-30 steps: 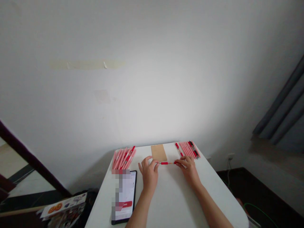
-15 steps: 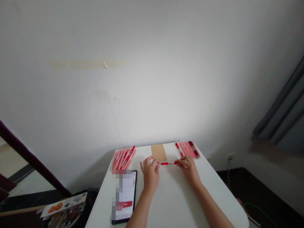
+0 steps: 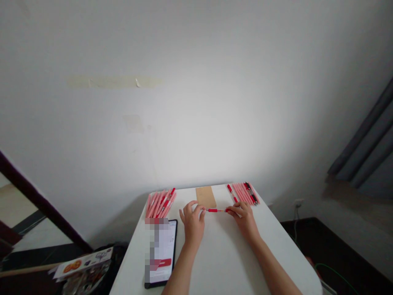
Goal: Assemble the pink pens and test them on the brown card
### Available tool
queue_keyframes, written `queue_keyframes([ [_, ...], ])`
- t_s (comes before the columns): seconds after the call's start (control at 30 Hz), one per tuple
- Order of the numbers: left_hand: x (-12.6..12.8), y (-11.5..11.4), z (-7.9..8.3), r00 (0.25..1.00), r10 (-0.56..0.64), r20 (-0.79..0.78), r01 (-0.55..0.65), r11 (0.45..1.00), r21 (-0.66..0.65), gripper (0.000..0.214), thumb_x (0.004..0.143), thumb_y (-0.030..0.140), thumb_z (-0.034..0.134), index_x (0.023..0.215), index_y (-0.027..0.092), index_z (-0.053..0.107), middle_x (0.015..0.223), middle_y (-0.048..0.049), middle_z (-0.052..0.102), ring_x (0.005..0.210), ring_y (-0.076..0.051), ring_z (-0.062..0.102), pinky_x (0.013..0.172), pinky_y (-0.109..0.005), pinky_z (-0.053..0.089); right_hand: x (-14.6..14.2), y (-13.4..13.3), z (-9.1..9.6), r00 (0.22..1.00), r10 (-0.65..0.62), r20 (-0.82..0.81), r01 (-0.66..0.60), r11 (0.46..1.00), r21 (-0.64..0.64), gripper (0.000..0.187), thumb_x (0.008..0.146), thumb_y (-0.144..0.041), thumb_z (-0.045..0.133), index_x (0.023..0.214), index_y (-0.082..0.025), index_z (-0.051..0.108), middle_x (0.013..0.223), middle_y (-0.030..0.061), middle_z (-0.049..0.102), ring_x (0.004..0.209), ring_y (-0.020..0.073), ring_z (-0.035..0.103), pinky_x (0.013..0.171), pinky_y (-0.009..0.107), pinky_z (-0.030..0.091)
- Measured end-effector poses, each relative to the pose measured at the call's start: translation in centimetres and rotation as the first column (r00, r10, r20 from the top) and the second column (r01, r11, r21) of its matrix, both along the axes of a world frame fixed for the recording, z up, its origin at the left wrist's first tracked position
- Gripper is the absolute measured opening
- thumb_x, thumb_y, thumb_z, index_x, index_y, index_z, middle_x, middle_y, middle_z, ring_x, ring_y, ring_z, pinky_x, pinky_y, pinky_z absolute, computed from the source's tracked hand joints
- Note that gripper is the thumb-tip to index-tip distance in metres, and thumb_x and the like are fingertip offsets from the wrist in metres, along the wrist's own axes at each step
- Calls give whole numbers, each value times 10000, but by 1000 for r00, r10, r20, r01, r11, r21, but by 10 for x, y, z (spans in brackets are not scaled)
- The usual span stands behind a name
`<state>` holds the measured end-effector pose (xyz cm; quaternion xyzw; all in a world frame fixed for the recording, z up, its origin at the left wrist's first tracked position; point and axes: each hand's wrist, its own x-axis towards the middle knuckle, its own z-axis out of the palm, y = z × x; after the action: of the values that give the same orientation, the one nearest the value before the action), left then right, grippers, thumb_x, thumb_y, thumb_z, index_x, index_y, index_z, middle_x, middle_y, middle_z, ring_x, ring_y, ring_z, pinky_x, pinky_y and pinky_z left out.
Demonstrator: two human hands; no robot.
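Observation:
Between my two hands a red pen [image 3: 213, 210] with a clear middle lies crosswise, just over the white table. My left hand [image 3: 194, 224] pinches its left end between thumb and forefinger, with the other fingers curved and apart. The right end is pinched by the fingertips of my right hand [image 3: 242, 216]. Right behind the pen lies a tan piece of card or a small notebook [image 3: 206, 197]. Just past my right hand rests another red pen [image 3: 232, 193], beside a row of pink pens [image 3: 242, 194] with dark ones at its right side.
At the back left is a heap of pink and red pens [image 3: 160, 203]. A phone [image 3: 162, 254] with a lit, partly blurred screen lies left of my left forearm. The white table [image 3: 227, 262] meets the wall. An open bag or box of items [image 3: 87, 270] stands low at the left.
Both hands keep their pinch on the red pen. My left hand has shifted very slightly left; otherwise only a small camera movement shows.

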<state>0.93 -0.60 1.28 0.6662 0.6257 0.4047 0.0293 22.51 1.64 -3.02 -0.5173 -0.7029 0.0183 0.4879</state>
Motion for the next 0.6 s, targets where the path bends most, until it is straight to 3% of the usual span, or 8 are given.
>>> queue_keyframes([
  [0.33, -1, 2, -4, 999, 30, -45, -29, 999, 32, 224, 823, 262, 550, 1019, 293, 653, 1166, -69, 571, 1132, -251, 495, 1048, -633, 265, 2, 0, 1, 999, -35, -12, 35, 999, 2, 325, 870, -517, 510, 883, -302, 753, 864, 70, 629, 884, 233, 535, 797, 385, 436],
  [0.6, -9, 0, -1, 928, 273, -252, -260, 962, 83, 198, 785, 204, 585, 952, 251, 680, 1139, -77, 573, 1120, -279, 458, 1033, -623, 272, 5, 1, -1, 995, -95, -19, 95, 995, 6, 361, 875, -531, 489, 866, -291, 758, 873, 82, 632, 881, 240, 530, 789, 389, 427],
])
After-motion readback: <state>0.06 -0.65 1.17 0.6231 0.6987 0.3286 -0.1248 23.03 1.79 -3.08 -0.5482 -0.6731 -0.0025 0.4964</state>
